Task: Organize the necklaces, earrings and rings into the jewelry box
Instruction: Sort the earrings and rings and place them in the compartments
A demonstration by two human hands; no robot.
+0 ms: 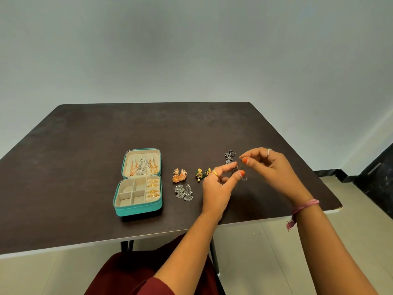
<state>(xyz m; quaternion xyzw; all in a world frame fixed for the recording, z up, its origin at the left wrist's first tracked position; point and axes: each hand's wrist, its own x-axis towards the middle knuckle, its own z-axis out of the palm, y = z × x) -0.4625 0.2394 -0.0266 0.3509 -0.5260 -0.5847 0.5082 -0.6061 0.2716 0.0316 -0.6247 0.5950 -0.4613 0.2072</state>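
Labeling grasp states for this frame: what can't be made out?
- Head view: what the left hand and right hand hold between them is blurred and small.
- Green earrings: one partly behind the left hand.
- Rings in the jewelry box: too small to count.

My dark table carries the open teal jewelry box at nine o'clock. Centre: gold earrings, silver earrings just below, green earrings. Dark earring at two o'clock.
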